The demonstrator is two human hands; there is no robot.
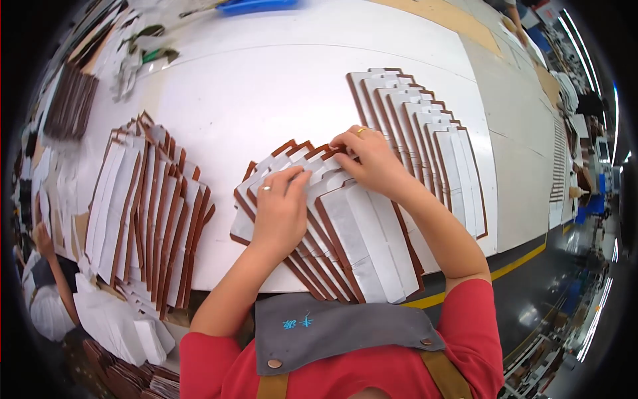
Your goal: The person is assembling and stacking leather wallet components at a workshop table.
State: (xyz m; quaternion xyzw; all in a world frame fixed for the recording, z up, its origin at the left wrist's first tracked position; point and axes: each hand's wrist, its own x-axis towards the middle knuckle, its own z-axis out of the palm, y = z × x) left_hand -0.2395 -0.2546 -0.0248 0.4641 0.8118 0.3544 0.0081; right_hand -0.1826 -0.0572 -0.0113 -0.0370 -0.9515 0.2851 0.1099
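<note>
A fanned stack of white panels with brown edges [372, 233] lies in front of me at the table's near edge, its pieces overlapping like steps. My left hand [282, 206] rests on the stack's left part, fingers stretched across the white faces. At the top edge of the same stack, the fingers of my right hand [369, 159] are bent and pinch the brown rim of a panel. Just behind my right forearm stands a second, neatly stepped row of the same panels [458, 159]. What lies under my palms is hidden.
Another loose pile of brown-edged panels [146, 213] sits to the left, partly over the table edge. Farther left is a dark brown stack [72, 103]. A blue tray [256, 6] is at the far side of the white table [266, 80]. A co-worker's arm [56, 266] shows at left.
</note>
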